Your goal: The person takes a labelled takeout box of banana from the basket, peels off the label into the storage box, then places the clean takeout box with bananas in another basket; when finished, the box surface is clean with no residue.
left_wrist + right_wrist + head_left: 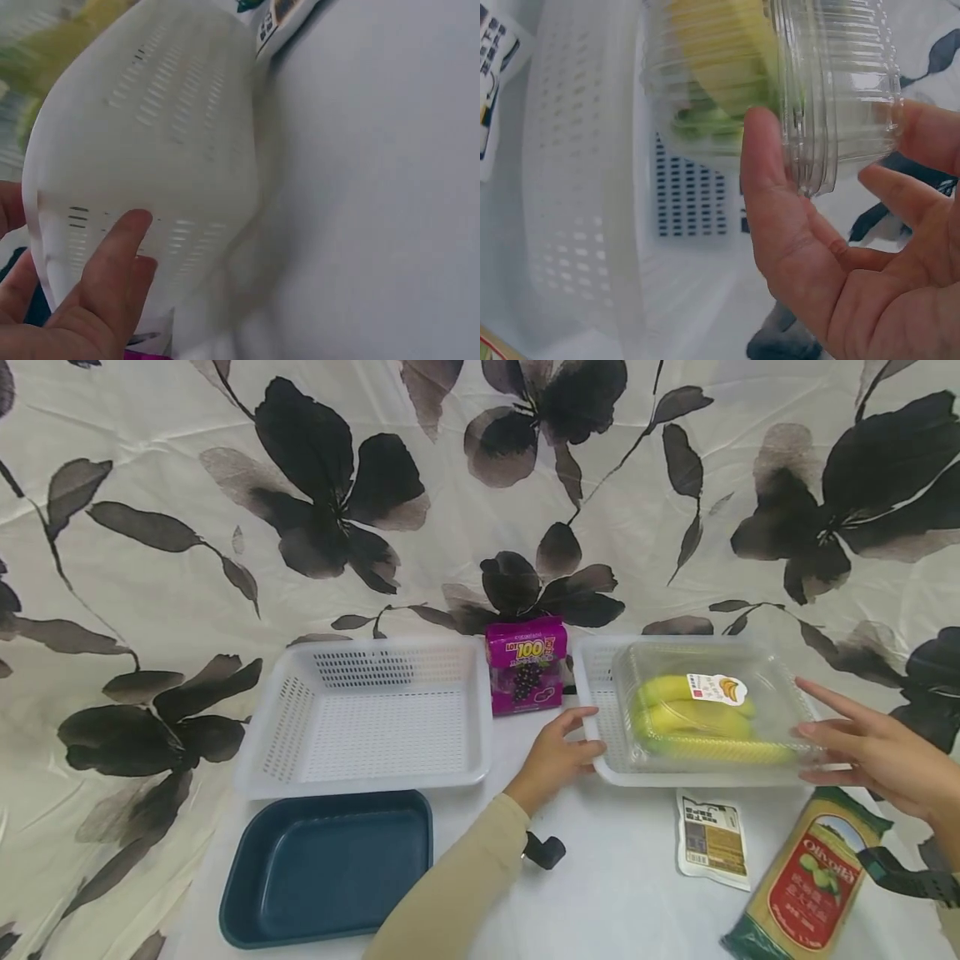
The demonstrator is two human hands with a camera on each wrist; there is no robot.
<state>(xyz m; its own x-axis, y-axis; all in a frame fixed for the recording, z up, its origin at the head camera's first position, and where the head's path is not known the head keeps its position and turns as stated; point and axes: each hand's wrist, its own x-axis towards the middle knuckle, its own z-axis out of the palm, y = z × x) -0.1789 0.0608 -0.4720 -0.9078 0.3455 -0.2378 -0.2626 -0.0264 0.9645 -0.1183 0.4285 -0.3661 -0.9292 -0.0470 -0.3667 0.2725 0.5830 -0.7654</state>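
A clear plastic box [776,714] with yellow-green bananas [693,718] and a banana label on its lid overlaps the right white perforated basket [675,779] in the head view. My right hand [870,747] holds the box by its right end, and in the right wrist view the thumb [763,154] lies against its side. My left hand [558,760] pinches the basket's left rim. Seen from the left wrist, a fingertip [135,225] rests on the slotted outer wall of the basket [180,150], with the rim between the fingers.
Left of this basket stands another white basket [483,760], with a dark blue tray [330,868] in front of it. A purple candy bag [527,668] stands between the baskets. At the front right lie a small white pouch [712,839] and a red-green Olivoila pack [810,877].
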